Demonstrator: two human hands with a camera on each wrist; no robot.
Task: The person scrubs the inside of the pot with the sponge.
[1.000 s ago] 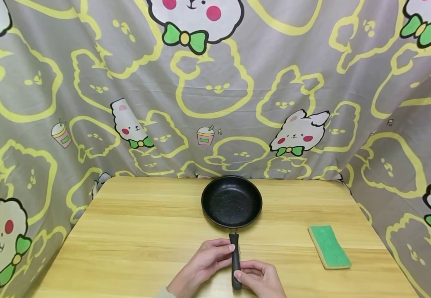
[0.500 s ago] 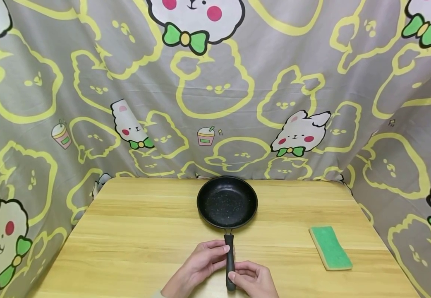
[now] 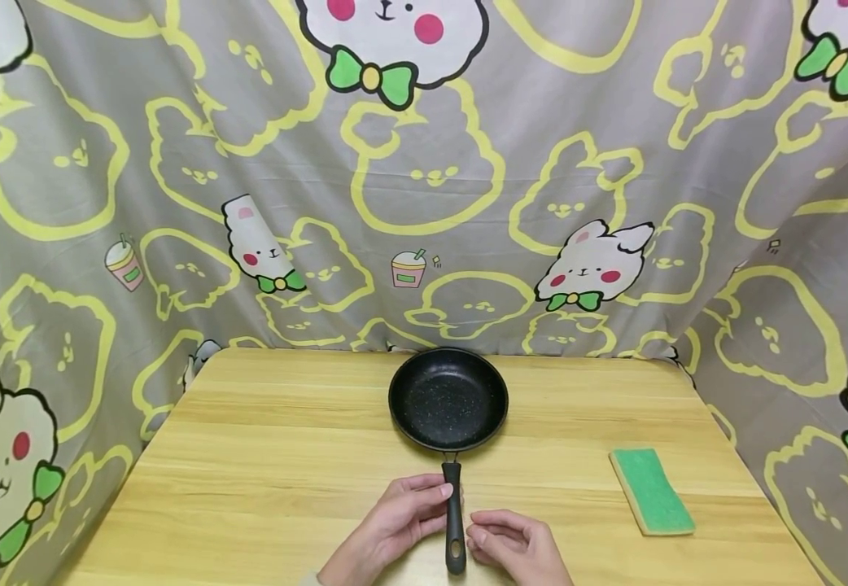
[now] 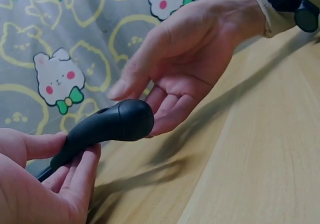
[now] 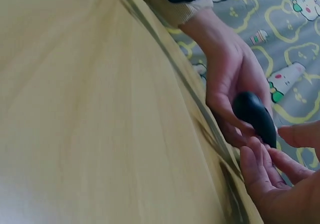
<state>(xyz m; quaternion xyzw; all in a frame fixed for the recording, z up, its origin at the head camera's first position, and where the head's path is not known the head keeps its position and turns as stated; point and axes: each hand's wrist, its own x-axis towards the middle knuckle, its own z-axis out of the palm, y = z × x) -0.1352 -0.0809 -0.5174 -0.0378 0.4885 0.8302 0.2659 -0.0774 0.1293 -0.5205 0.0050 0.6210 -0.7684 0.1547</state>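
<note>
A black frying pan (image 3: 448, 399) with a speckled inside points its handle (image 3: 455, 525) toward me in the head view. My left hand (image 3: 398, 521) grips the handle near the pan, thumb on top and fingers beneath. Just right of the handle's end is my right hand (image 3: 517, 544), loosely curved, with a small gap between it and the handle. In the left wrist view, the handle's rounded end (image 4: 135, 120) sticks out past my left fingers, above the wooden surface. The right wrist view shows my right fingertips (image 5: 252, 156) close to the handle (image 5: 257, 119).
A sponge (image 3: 654, 492) with a green top and a pale underside lies on the wooden table (image 3: 248, 456) at the right. Behind the table and along both sides hangs a grey curtain (image 3: 453, 195) printed with cartoon animals.
My right hand has let go of the handle's end and moved slightly right. The pan shifted a little left earlier, with my left hand still holding it.
</note>
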